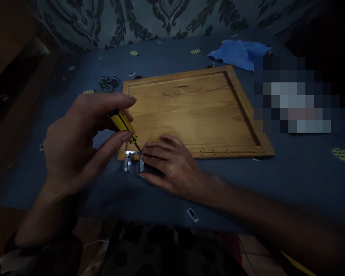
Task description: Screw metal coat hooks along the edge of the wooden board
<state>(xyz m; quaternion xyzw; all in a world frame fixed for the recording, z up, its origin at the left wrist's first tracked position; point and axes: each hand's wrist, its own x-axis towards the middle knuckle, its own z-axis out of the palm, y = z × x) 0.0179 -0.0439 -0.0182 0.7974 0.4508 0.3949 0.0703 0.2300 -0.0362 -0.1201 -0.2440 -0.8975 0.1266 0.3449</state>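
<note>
My left hand (80,130) is closed around the handle of a yellow-and-black screwdriver (123,123), which slants down to the right. Its tip meets a shiny metal double hook (128,162) at the near left corner of a framed wooden panel (181,119). My right hand (172,163) lies over the panel's near edge, with fingertips by the screwdriver tip and thumb below. Those fingers grip the right end of the hook piece and partly cover it. Any screw under the tip is too small to make out. Several small dark holes dot the near rail to the right.
A dark blue patterned cloth (103,207) covers the work surface. Beyond the panel's left corner lies a small heap of metal hooks (108,82). A blue rag (238,53) rests behind the panel at the right. Patterned fabric (166,19) rises at the back. One area at right is pixelated.
</note>
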